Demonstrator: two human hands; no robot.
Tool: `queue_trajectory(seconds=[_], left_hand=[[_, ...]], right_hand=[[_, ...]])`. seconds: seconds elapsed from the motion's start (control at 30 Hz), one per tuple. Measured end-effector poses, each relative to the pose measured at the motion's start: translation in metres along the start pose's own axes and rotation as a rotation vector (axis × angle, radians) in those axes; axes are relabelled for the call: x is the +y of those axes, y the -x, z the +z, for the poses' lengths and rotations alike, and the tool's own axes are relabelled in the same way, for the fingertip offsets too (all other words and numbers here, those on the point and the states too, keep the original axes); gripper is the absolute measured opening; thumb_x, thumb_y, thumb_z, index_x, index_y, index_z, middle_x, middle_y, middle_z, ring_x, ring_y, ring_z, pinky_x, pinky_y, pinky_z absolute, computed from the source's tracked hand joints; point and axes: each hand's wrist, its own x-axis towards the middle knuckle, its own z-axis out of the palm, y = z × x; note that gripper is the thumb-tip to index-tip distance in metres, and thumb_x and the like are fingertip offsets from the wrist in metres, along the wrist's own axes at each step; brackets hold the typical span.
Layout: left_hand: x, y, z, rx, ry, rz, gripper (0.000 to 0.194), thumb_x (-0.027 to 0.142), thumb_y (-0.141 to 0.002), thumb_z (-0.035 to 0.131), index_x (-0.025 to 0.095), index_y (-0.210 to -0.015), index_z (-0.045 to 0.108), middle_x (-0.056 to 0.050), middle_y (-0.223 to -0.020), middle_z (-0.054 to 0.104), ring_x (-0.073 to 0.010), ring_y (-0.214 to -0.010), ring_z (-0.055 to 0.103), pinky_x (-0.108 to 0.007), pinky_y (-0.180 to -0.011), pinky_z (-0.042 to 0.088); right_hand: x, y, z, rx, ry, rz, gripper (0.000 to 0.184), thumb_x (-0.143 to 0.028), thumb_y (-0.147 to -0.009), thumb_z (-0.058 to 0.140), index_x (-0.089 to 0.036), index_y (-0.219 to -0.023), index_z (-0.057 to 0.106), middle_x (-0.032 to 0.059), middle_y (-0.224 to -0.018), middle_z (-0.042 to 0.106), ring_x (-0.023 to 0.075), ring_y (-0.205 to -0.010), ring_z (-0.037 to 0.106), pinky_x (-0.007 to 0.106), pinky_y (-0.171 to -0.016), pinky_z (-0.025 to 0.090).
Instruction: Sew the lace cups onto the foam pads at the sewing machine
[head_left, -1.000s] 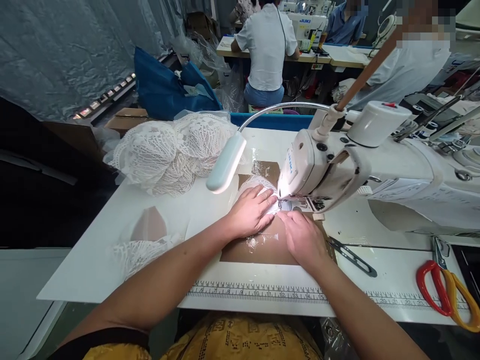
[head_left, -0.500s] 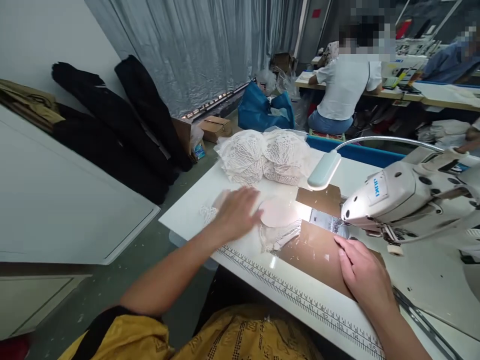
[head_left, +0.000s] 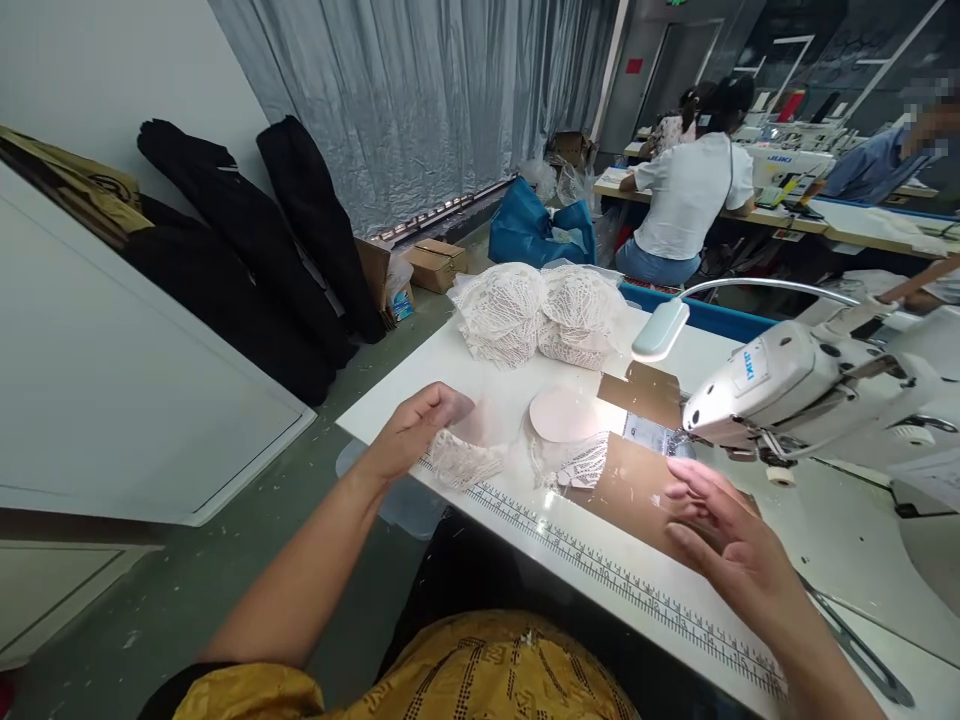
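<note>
At the table's left side my left hand [head_left: 416, 425] is closed, its fingertips pinching a pale lace piece [head_left: 461, 462] by its upper edge; the piece is partly blurred. My right hand [head_left: 731, 535] is open, fingers apart, over brown cardboard [head_left: 637, 490] in front of the needle area. Between the hands, a pale pink oval cup piece [head_left: 561, 415] lies on the white table, with a lace piece [head_left: 581, 462] below it. The sewing machine [head_left: 757, 380] stands on the right, its needle area beside my right fingertips.
Stacked white lace cups [head_left: 499, 315] sit at the table's back. A lamp [head_left: 661, 330] on a bent metal arm hangs over the work. A printed ruler [head_left: 600, 565] runs along the front edge. A co-worker in a white shirt [head_left: 686, 195] sits beyond, near a blue bag [head_left: 517, 225].
My left hand has moved left and closed on the lace piece, lifting its edge. My right hand has opened its fingers and turned slightly. The view has shifted a little.
</note>
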Motion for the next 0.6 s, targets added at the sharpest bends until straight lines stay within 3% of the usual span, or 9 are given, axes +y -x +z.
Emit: queue_trajectory(seconds=[0.1,0.13,0.2,0.3,0.4,0.47,0.5,0.57,0.6], left_hand=[[0.035,-0.002,0.032,-0.387,0.159,0.073,0.024,0.034,-0.096,0.046,0.014,-0.088,0.056,-0.006,-0.088,0.059,-0.0142,-0.081,0.054,-0.025,-0.072,0.043],[0.044,-0.005,0.044,-0.516,0.175,0.097,0.024,0.033,-0.096,0.046,0.014,-0.088,0.056,-0.006,-0.088,0.06,-0.0142,-0.081,0.055,-0.025,-0.072,0.043],[0.054,-0.011,0.069,-0.677,0.17,0.145,0.025,0.034,-0.097,0.044,0.014,-0.087,0.056,-0.005,-0.084,0.059,-0.0134,-0.076,0.054,-0.025,-0.069,0.044],[0.048,-0.026,0.1,-0.623,0.013,0.224,0.03,0.038,-0.098,0.039,0.014,-0.09,0.056,-0.006,-0.085,0.06,-0.0146,-0.077,0.057,-0.028,-0.072,0.048],[0.023,-0.038,0.112,-0.472,-0.433,0.308,0.033,0.038,-0.096,0.041,0.013,-0.107,0.058,-0.013,-0.112,0.062,-0.0246,-0.108,0.056,-0.041,-0.096,0.045],[0.006,-0.039,0.106,-0.477,-0.716,0.325,0.04,0.039,-0.092,0.048,0.01,-0.117,0.057,-0.018,-0.129,0.056,-0.0319,-0.124,0.047,-0.049,-0.106,0.036],[-0.001,-0.038,0.098,-0.499,-0.801,0.32,0.044,0.04,-0.09,0.05,0.009,-0.122,0.055,-0.019,-0.134,0.052,-0.0328,-0.129,0.044,-0.049,-0.109,0.034],[-0.012,-0.032,0.075,-0.495,-0.886,0.29,0.049,0.043,-0.092,0.048,0.011,-0.128,0.054,-0.016,-0.14,0.049,-0.0308,-0.132,0.041,-0.046,-0.11,0.034],[-0.017,-0.029,0.061,-0.491,-0.907,0.272,0.05,0.046,-0.093,0.046,0.013,-0.129,0.054,-0.014,-0.14,0.05,-0.0296,-0.132,0.042,-0.044,-0.11,0.036]], right_hand=[[-0.026,0.004,0.015,-0.136,-0.315,-0.044,0.092,-0.059,-0.071,0.071,-0.028,-0.148,0.031,0.0145,-0.144,0.045,0.0318,-0.125,0.05,0.045,-0.097,0.049],[-0.034,0.004,0.023,-0.179,-0.431,-0.057,0.096,-0.06,-0.069,0.073,-0.028,-0.148,0.03,0.0137,-0.147,0.042,0.0319,-0.131,0.045,0.046,-0.101,0.046],[-0.047,0.005,0.04,-0.25,-0.691,-0.02,0.089,-0.057,-0.063,0.079,-0.029,-0.14,0.044,0.0109,-0.133,0.057,0.0309,-0.121,0.055,0.042,-0.093,0.051],[-0.057,0.012,0.059,-0.28,-0.992,0.181,0.043,-0.05,-0.072,0.074,-0.029,-0.108,0.066,0.0029,-0.092,0.072,0.0255,-0.085,0.07,0.034,-0.071,0.057],[-0.048,0.03,0.053,-0.205,-1.053,0.301,0.03,-0.047,-0.074,0.072,-0.027,-0.096,0.071,0.0033,-0.081,0.073,0.0251,-0.075,0.071,0.033,-0.065,0.056],[-0.034,0.05,0.031,-0.061,-0.97,0.352,0.033,-0.044,-0.069,0.077,-0.025,-0.095,0.071,0.0059,-0.079,0.073,0.0272,-0.074,0.07,0.035,-0.062,0.056],[-0.027,0.064,0.016,0.077,-0.913,0.366,0.035,-0.044,-0.066,0.078,-0.023,-0.093,0.071,0.0071,-0.077,0.073,0.028,-0.071,0.07,0.036,-0.06,0.056],[-0.014,0.093,-0.019,0.472,-0.752,0.352,0.036,-0.047,-0.061,0.081,-0.02,-0.083,0.071,0.0087,-0.07,0.072,0.0279,-0.063,0.068,0.038,-0.055,0.057],[-0.009,0.107,-0.035,0.708,-0.667,0.311,0.035,-0.05,-0.066,0.077,-0.022,-0.085,0.07,0.0089,-0.073,0.072,0.0271,-0.064,0.068,0.039,-0.056,0.057]])
